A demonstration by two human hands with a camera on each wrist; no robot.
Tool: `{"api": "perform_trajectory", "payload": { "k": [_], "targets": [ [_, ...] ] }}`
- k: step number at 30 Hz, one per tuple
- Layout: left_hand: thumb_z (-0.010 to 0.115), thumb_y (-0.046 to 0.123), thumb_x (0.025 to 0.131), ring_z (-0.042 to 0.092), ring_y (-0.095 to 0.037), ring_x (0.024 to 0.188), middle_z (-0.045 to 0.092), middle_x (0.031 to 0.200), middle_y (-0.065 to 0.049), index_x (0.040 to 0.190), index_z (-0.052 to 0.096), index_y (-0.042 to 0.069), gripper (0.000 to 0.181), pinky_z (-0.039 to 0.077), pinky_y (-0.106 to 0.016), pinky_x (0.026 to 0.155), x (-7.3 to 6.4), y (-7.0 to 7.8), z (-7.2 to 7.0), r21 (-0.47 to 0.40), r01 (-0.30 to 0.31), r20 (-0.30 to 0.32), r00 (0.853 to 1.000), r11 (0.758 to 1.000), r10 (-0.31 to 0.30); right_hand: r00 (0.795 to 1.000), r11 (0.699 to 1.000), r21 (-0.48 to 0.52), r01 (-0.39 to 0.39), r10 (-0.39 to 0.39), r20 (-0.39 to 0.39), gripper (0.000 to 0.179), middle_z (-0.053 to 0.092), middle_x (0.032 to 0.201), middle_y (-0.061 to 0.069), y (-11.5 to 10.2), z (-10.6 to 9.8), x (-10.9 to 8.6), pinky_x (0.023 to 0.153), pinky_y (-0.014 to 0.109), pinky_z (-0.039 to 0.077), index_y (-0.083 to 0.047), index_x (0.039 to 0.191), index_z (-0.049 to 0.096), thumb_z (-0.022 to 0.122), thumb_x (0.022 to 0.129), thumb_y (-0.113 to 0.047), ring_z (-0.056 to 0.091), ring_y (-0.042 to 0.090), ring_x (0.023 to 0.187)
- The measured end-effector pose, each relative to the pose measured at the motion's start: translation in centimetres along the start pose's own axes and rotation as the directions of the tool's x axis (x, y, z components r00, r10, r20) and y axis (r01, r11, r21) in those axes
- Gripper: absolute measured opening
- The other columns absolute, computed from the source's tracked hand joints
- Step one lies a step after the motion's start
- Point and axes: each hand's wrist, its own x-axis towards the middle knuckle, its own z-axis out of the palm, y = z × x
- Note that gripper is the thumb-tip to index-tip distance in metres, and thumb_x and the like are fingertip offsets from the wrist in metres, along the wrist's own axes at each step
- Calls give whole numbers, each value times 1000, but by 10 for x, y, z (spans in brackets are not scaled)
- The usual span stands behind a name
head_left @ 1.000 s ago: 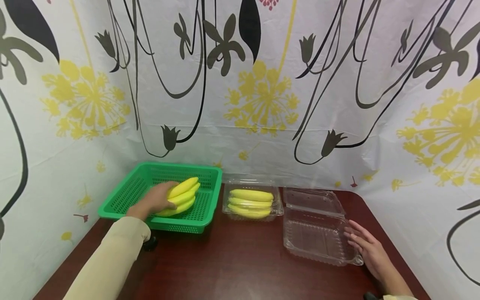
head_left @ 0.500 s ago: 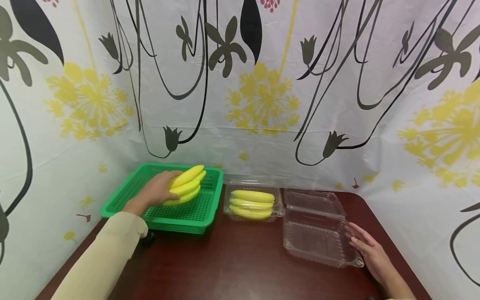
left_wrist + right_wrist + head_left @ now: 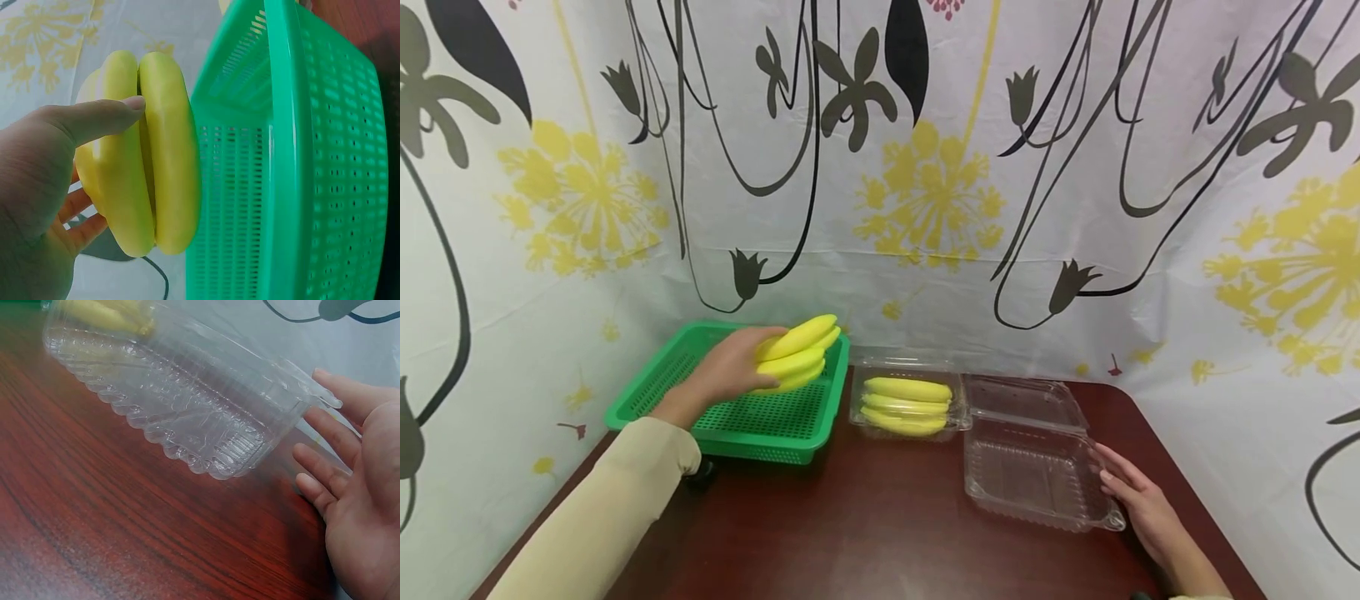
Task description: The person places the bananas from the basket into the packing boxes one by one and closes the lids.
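My left hand (image 3: 730, 367) grips a bunch of yellow bananas (image 3: 797, 357) over the right part of the green basket (image 3: 722, 442). In the left wrist view the thumb lies across the bananas (image 3: 172, 156), with fingers behind them. At the right, an open clear plastic clamshell box (image 3: 1037, 475) lies with its lid folded back. My right hand (image 3: 1146, 508) is at the box's right edge, its fingers extended; in the right wrist view the fingertips are right at the corner of the box (image 3: 181, 412).
Between basket and open box stands a closed clear clamshell (image 3: 857, 408) with several bananas (image 3: 906, 408) inside. All stand on a dark red wooden table (image 3: 865, 517). A white patterned cloth (image 3: 880, 200) hangs behind and at both sides.
My left hand has lifted the bananas up from inside the basket and moved them to the right. The right hand has stayed at the box's edge.
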Motion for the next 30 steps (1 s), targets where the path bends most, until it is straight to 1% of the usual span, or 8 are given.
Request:
{"api": "perform_trajectory", "payload": {
  "k": [5, 8, 11, 15, 18, 25, 30],
  "targets": [
    [86, 22, 72, 52, -26, 109, 56, 132, -8, 141, 51, 15, 78, 42, -47, 89, 5, 11, 3, 3, -32, -7, 999, 999, 32, 1000, 998, -65, -11, 9, -18, 50, 53, 133, -20, 2, -1, -2, 83, 17, 44, 0, 152, 27, 42, 106, -13, 51, -5, 115],
    [86, 22, 71, 52, -27, 111, 57, 133, -9, 141, 51, 13, 78, 42, -48, 90, 7, 17, 4, 2, -62, -14, 998, 998, 62, 1000, 996, -89, -11, 9, -15, 50, 53, 133, -20, 3, -1, -2, 83, 16, 44, 1, 151, 28, 42, 106, -14, 51, -5, 116],
    [87, 22, 71, 52, -28, 113, 56, 133, -10, 141, 51, 13, 79, 42, -49, 91, 9, 22, 6, 5, -79, -19, 997, 997, 79, 1000, 997, -79, -21, 21, -5, 50, 54, 134, -19, 2, -1, -3, 85, 13, 43, 1, 151, 29, 42, 106, -14, 51, -6, 116],
    [87, 21, 70, 52, -28, 113, 57, 132, -10, 140, 52, 12, 79, 42, -49, 92, 12, 28, 11, 0, -91, -24, 996, 996, 91, 999, 998, -57, -40, 42, 33, 51, 53, 136, -18, 0, 0, -4, 88, 10, 39, 1, 151, 28, 43, 105, -13, 48, -8, 119],
    [86, 19, 70, 52, -27, 113, 57, 131, -9, 140, 53, 13, 78, 43, -48, 92, 14, 34, 15, -5, -109, -21, 994, 994, 109, 997, 998, -55, -40, 44, 63, 51, 51, 138, -18, -1, 0, -4, 89, 9, 38, 1, 152, 26, 43, 105, -12, 45, -10, 121],
    [86, 19, 70, 53, -25, 113, 58, 128, -7, 139, 55, 14, 75, 45, -45, 91, 17, 56, 26, -10, -187, -25, 982, 982, 187, 998, 996, -85, -42, 46, 49, 51, 51, 137, -18, -3, 3, -3, 89, 9, 37, 2, 151, 28, 44, 105, -14, 43, -13, 120],
    [85, 21, 73, 52, -24, 114, 57, 130, -6, 141, 52, 16, 75, 46, -44, 89, 17, 69, 36, -13, -220, -11, 975, 975, 220, 998, 995, -89, -50, 53, 33, 52, 51, 137, -18, -3, 5, -4, 89, 8, 35, 2, 151, 28, 44, 105, -16, 42, -14, 120]
  ]
}}
